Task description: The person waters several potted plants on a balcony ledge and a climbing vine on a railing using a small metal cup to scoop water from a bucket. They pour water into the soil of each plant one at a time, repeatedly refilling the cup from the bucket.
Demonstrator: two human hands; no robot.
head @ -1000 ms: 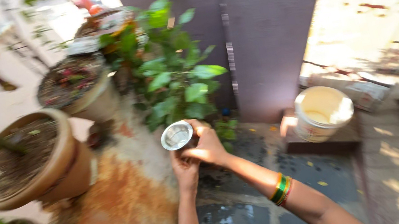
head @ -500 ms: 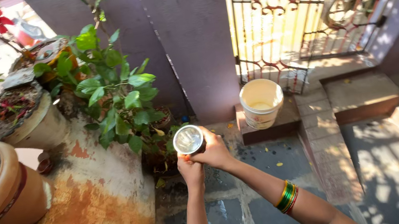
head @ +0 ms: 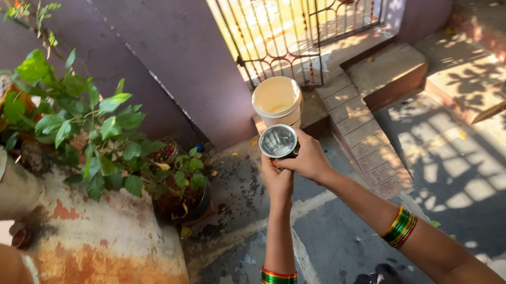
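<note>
Steel cup (head: 278, 141) gripped upright in both hands, left hand (head: 277, 183) beneath, right hand (head: 307, 161) wrapped around the side, above the floor (head: 347, 243) near the bucket (head: 277, 101). Best kept level, rim up.

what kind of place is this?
Likely a home's front yard or entry court: potted plants along a ledge, an iron gate, paved ground. Both hands hold a steel cup.
</note>
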